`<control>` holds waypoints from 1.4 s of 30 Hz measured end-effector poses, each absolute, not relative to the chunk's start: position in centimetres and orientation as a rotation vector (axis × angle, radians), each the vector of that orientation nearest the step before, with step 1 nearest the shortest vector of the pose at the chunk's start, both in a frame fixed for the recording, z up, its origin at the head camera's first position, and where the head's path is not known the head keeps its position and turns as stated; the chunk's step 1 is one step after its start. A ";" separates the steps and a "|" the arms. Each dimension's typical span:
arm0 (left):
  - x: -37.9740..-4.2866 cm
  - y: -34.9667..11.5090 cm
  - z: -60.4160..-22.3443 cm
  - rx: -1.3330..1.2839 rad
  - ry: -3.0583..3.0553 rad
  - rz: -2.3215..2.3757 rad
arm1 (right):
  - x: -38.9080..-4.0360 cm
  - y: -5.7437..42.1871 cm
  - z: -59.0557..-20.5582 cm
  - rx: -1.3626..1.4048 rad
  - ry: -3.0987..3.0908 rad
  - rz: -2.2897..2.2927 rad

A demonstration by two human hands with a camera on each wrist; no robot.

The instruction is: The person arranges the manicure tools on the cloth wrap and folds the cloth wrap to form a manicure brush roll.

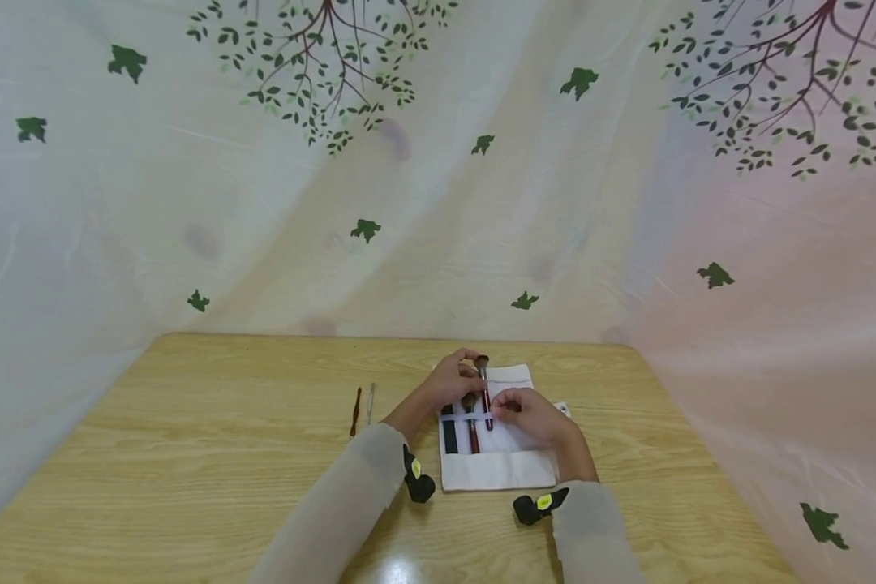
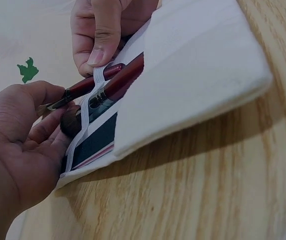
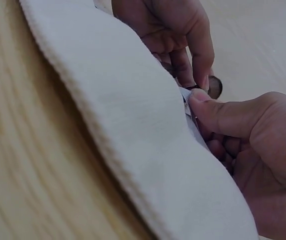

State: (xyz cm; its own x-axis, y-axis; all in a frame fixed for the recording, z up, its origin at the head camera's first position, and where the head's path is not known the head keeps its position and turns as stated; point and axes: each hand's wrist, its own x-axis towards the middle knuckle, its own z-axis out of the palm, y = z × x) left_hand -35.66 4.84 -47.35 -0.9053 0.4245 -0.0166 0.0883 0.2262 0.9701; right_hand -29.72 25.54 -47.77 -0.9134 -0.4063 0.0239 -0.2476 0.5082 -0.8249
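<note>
A white cloth brush roll lies spread on the table, with a white elastic band across it. My left hand pinches a makeup brush near its bristle end; the dark red handle passes under the band. At the band beside that handle, my right hand pinches the elastic between thumb and fingers. A second, thicker red-handled makeup brush sits under the band, its handle end tucked in the roll's lower pocket. Left of it a flat dark item is held the same way.
Two thin tools, one reddish brown and one silvery, lie on the wooden table left of the roll. A pale curtain with printed leaves hangs behind the table's far edge.
</note>
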 end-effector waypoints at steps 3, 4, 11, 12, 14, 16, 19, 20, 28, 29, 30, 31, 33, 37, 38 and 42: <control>-35.5 4.8 -47.3 0.496 2.226 1.716 | -29.6 25.6 -47.9 -0.553 2.565 -1.376; -35.4 4.8 -47.3 0.498 2.219 1.718 | -29.6 25.6 -47.9 -0.560 2.562 -1.383; -35.5 4.9 -47.3 0.505 2.204 1.718 | -29.6 25.6 -47.9 -0.567 2.540 -1.401; -35.6 4.9 -47.4 0.511 2.210 1.713 | -29.6 25.6 -47.8 -0.572 2.539 -1.401; -35.7 4.9 -47.5 0.529 2.231 1.695 | -29.6 25.6 -47.9 -0.573 2.534 -1.409; -35.7 4.8 -47.5 0.544 2.253 1.682 | -29.6 25.5 -47.9 -0.573 2.531 -1.417; -35.7 4.7 -47.5 0.551 2.292 1.662 | -29.6 25.5 -47.9 -0.582 2.527 -1.425; -35.7 4.7 -47.5 0.551 2.299 1.663 | -29.6 25.5 -47.9 -0.584 2.526 -1.428; -35.6 4.8 -47.6 0.528 2.272 1.696 | -29.6 25.5 -47.7 -0.566 2.542 -1.403; -35.6 4.8 -47.6 0.533 2.282 1.686 | -29.6 25.5 -47.7 -0.556 2.545 -1.396; -35.7 4.9 -47.6 0.541 2.299 1.672 | -29.7 25.4 -47.8 -0.549 2.547 -1.392; -35.7 4.9 -47.7 0.558 2.317 1.653 | -29.7 25.4 -47.8 -0.540 2.550 -1.387; -35.7 4.9 -47.7 0.595 2.344 1.614 | -29.7 25.4 -47.8 -0.539 2.552 -1.382; -35.7 5.0 -47.7 0.680 2.382 1.533 | -29.7 25.3 -47.7 -0.542 2.549 -1.384; -35.7 5.0 -47.6 0.692 2.380 1.520 | -29.7 25.3 -47.7 -0.546 2.544 -1.387; -35.7 4.9 -47.4 0.719 2.368 1.478 | -29.5 25.3 -47.6 -0.541 2.542 -1.389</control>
